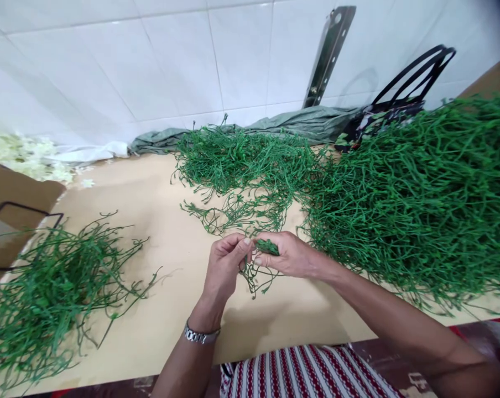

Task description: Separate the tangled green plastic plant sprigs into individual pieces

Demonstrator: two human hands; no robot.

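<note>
Green plastic stems are what we have between our hands — a small sprig (267,247) pinched at the middle of the table (171,260), just above its near edge. Our right hand (289,255) is closed around the bunched top of the sprig, and our left hand (225,265), a metal watch (201,334) on its wrist, closes thumb and forefinger on a strand where it meets the right; thin branches (258,279) dangle below both hands.

We judge the step in hand to be working one piece, separating or shaping its strands, with the big heap (420,193) at the right as the source and the looser pile (51,282) at the left as a second, separate lot. The next move, as we read it, calls for a steady hold with the right while the left draws along or pulls free a single strand — gently, since the branches tangle easily.

A thinner spread (241,166) lies beyond, near the tiled wall (150,66).
</note>
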